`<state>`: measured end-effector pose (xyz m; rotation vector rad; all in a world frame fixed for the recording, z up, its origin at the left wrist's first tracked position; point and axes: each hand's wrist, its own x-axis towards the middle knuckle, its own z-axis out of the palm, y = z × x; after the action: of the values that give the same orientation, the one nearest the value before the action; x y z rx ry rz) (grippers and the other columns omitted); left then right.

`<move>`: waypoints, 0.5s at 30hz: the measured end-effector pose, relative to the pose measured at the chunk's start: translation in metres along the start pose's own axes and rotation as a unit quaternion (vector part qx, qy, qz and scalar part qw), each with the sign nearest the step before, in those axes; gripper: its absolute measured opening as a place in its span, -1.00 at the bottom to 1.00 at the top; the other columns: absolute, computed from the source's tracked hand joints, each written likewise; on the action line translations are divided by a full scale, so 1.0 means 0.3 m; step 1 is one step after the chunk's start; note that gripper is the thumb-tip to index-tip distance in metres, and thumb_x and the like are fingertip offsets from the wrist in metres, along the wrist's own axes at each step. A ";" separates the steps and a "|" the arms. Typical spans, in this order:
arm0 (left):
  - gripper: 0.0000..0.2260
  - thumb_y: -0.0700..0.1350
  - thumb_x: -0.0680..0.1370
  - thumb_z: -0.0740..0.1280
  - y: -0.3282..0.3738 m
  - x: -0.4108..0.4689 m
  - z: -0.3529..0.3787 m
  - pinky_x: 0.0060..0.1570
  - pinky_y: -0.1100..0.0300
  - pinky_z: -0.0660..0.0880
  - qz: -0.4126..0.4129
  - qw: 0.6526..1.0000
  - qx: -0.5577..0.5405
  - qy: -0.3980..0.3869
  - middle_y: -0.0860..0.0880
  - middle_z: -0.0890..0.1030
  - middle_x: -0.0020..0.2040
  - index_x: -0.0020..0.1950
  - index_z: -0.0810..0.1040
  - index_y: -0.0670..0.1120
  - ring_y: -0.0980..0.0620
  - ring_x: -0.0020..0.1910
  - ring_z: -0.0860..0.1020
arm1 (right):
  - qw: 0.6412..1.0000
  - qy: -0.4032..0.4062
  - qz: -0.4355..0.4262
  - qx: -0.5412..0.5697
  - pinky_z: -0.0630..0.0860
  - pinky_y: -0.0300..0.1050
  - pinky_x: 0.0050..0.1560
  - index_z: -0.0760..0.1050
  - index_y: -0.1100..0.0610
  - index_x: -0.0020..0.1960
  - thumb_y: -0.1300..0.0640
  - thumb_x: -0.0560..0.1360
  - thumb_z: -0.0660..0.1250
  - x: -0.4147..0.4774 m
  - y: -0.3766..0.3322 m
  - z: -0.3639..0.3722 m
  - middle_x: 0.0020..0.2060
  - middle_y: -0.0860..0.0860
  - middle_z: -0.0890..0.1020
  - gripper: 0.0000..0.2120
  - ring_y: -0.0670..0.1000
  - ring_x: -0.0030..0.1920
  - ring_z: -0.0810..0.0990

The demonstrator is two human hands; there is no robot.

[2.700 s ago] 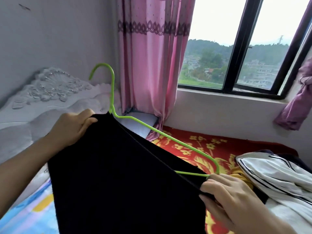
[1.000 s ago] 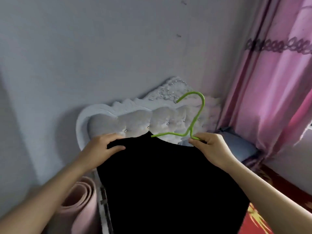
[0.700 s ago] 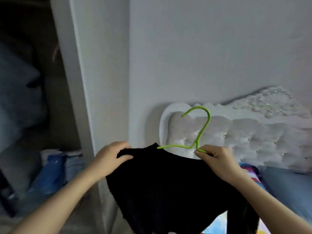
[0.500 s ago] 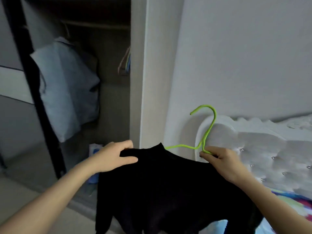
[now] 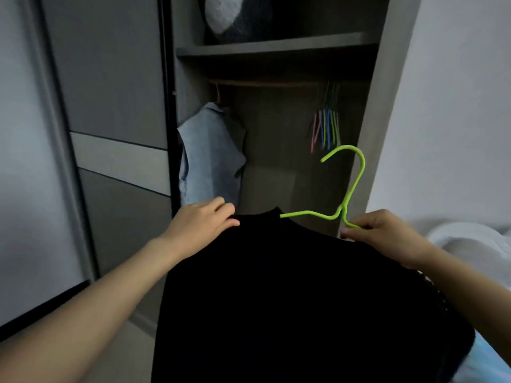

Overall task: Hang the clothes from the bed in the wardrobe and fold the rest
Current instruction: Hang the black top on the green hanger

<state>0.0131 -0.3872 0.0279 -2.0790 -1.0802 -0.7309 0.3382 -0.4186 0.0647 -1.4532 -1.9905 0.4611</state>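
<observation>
The right hand [image 5: 387, 233] pinches the lime-green wire hanger [image 5: 352, 186] just below its hook, the left hand [image 5: 204, 219] grips the black cloth garment [image 5: 290, 286] by its shoulder, and the brown wardrobe rail [image 5: 265, 83] lies crosswise, above and ahead of both grips.

A matt black cloth garment [image 5: 290, 299] hangs on a smooth, glossy lime-green hanger [image 5: 351, 189], beyond which stands a matt grey wardrobe [image 5: 116, 78].

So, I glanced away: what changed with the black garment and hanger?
The black garment on the green hanger was carried from the bed to the open wardrobe. The right hand shifted from the hanger's end to pinch it below the hook. The left hand still grips the garment's shoulder.
</observation>
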 end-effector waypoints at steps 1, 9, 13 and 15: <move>-0.68 0.07 0.51 0.21 -0.028 -0.009 0.007 -0.61 0.22 0.32 -0.016 0.999 0.036 0.038 -0.05 0.48 -0.37 -0.29 0.53 -0.13 -0.01 -0.44 0.51 | 1.000 0.006 0.009 0.010 0.19 -0.33 -0.51 0.45 0.19 -0.47 0.15 0.48 0.38 0.026 -0.038 0.016 -0.62 -0.10 0.31 -0.64 -0.15 -0.55 0.24; -0.53 0.10 0.55 0.25 -0.234 -0.075 0.292 0.13 -0.05 0.35 -0.301 0.928 -0.071 -0.209 -0.11 0.38 0.25 0.42 0.25 0.04 -0.17 0.25 0.33 | 0.979 0.024 0.178 0.095 0.27 -0.37 -0.61 0.54 0.19 -0.43 0.21 0.49 0.37 0.253 -0.133 0.110 -0.65 -0.02 0.44 -0.69 -0.14 -0.66 0.36; -0.43 0.16 0.55 0.18 -0.338 -0.108 0.414 0.20 -0.04 0.30 -0.311 0.910 -0.069 -0.265 -0.10 0.28 0.37 0.51 0.07 0.06 -0.14 0.34 0.24 | 0.946 0.020 0.263 0.189 0.44 -0.25 -0.50 0.56 0.27 -0.35 0.28 0.48 0.36 0.409 -0.100 0.106 -0.57 0.09 0.52 -0.76 -0.01 -0.60 0.49; -0.42 0.16 0.55 0.17 -0.397 -0.092 0.457 0.23 -0.02 0.29 -0.319 0.909 -0.058 -0.263 -0.10 0.25 0.40 0.52 0.05 0.07 -0.13 0.36 0.21 | 0.919 0.004 0.305 0.249 0.49 -0.22 -0.51 0.54 0.29 -0.30 0.29 0.50 0.32 0.490 -0.085 0.119 -0.57 0.11 0.53 -0.79 0.01 -0.60 0.52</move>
<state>-0.0789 -0.2436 -0.0403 -2.0734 -2.1274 -0.5325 0.2669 -0.2860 0.0946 -1.6893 -1.2313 1.1302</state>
